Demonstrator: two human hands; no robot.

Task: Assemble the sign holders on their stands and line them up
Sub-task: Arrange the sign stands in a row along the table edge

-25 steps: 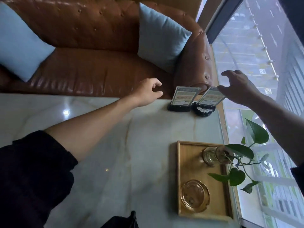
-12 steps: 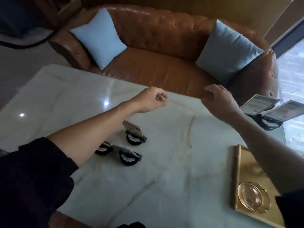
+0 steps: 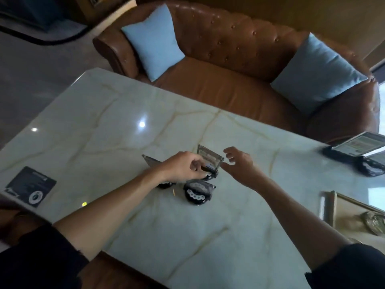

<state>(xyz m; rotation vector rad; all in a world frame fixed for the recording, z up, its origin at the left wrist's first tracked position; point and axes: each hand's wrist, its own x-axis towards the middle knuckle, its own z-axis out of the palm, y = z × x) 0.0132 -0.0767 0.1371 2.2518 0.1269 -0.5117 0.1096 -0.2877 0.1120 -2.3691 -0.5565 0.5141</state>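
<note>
Pinching the sign holder (image 3: 209,158) base with my left hand (image 3: 183,168); my right hand (image 3: 239,165), fingers spread, is hovering just right of it.

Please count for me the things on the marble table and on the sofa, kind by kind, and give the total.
Sign holders on round black stands: 5, three near the hands, two at the right edge
Black card: 1
Wooden tray: 1
Light blue cushions: 2
Total: 9
</note>
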